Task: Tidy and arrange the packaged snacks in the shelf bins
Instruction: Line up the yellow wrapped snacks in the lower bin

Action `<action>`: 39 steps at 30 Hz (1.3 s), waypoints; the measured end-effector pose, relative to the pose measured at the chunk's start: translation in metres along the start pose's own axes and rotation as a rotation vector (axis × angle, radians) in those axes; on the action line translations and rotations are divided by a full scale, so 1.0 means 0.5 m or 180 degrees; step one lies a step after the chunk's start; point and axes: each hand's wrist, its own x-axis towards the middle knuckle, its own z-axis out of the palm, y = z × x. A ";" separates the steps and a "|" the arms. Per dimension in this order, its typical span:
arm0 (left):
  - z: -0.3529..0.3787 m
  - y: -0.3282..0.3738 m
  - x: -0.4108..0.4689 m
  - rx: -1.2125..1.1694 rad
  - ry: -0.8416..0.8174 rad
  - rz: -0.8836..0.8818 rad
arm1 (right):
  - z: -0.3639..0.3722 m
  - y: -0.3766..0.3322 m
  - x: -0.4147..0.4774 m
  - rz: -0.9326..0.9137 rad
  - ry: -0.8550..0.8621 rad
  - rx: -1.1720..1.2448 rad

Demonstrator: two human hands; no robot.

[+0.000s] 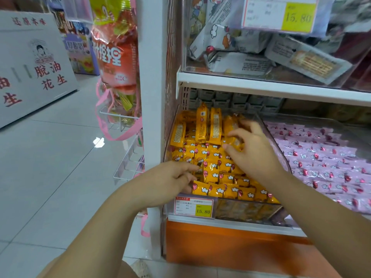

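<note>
Yellow packets (220,177): sitting in the clear bin (241,209) on the lower shelf, mostly lying in flat rows up front, with a few upright packets (214,125) standing on end at the back.
Right hand (255,149): reaching in over the middle of the bin, its grip curling round a held packet (232,140), thumb on one side and fingers on the other, just above the flat rows.
Left hand (170,177): reaching into the front left corner, fingertips touching the rows there. Honestly can't tell if that grip is pinching anything or just resting.
Pink packets (321,157): filling the next bin over to the right, lying in neat rows.
Price tag (193,206): hanging on the front wall of the yellow bin, reading 15.80.
White packets (236,63): lying jumbled in the bin on the shelf above.
</note>
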 end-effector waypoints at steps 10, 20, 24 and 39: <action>-0.002 -0.004 0.010 -0.0305 0.0000 -0.0152 | -0.061 -0.011 -0.062 0.0160 0.0205 0.2217; -0.003 0.006 0.004 -0.0618 0.0156 -0.0355 | -0.047 -0.056 -0.034 -0.0071 0.0084 0.2356; 0.001 0.009 0.002 -0.0759 0.0240 -0.0308 | -0.023 -0.074 -0.026 -0.0331 -0.0521 0.1786; 0.005 0.001 0.008 -0.0142 -0.0150 -0.0243 | 0.013 -0.038 -0.012 -0.1021 -0.1399 0.0189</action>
